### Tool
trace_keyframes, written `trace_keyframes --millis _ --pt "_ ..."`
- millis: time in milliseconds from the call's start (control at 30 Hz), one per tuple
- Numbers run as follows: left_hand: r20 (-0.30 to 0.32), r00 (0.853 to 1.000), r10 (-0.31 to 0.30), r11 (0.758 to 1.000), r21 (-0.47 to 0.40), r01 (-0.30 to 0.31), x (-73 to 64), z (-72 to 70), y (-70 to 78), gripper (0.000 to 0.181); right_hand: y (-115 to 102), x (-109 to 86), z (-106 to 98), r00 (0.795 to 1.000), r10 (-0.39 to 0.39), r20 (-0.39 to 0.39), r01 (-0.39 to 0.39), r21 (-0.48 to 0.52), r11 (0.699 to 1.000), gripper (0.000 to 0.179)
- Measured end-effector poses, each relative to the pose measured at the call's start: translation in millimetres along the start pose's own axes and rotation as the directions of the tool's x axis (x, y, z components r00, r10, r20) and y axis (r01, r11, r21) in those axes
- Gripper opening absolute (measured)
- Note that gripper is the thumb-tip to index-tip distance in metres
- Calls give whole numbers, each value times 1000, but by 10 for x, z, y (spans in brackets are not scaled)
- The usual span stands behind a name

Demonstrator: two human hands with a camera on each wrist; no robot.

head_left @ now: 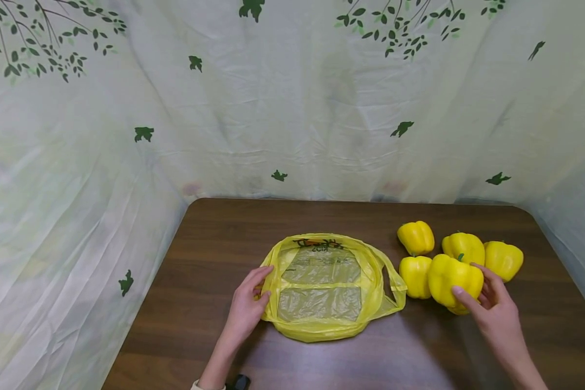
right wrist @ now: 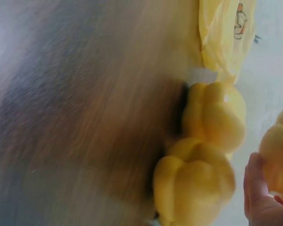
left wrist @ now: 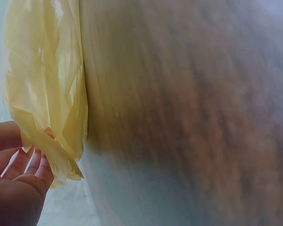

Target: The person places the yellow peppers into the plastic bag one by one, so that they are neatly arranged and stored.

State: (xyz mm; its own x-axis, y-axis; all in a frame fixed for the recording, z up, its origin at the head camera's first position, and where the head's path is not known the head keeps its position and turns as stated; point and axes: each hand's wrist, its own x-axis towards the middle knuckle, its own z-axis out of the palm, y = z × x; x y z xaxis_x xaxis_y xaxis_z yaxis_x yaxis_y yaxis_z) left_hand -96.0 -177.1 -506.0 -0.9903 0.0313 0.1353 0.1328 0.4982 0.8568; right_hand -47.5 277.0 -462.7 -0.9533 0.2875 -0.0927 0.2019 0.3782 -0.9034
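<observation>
A yellow plastic bag lies on the table with its mouth spread wide, showing dark print inside. My left hand pinches the left side of its rim between thumb and fingers; in the left wrist view the bag's crumpled edge hangs at those fingers. To the right, my right hand grips a yellow bell pepper with a green stem. The right wrist view shows this held pepper raised off the table, apart from the others. Another pepper is mostly hidden beneath it.
Several more yellow bell peppers stand grouped at the right, among them one at the back and one beside the bag's handle. The brown wooden table meets a pale leaf-printed curtain at its far edge.
</observation>
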Motion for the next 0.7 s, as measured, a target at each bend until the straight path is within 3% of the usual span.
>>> trace_keyframes --millis 433,700 --pt "5 999 33 999 5 -33 3 -2 -6 54 -190 2 163 996 -33 86 35 -18 999 69" --pt "12 1000 7 1000 -10 -7 7 4 7 53 -306 -1 282 986 -95 138 103 -54 993 76"
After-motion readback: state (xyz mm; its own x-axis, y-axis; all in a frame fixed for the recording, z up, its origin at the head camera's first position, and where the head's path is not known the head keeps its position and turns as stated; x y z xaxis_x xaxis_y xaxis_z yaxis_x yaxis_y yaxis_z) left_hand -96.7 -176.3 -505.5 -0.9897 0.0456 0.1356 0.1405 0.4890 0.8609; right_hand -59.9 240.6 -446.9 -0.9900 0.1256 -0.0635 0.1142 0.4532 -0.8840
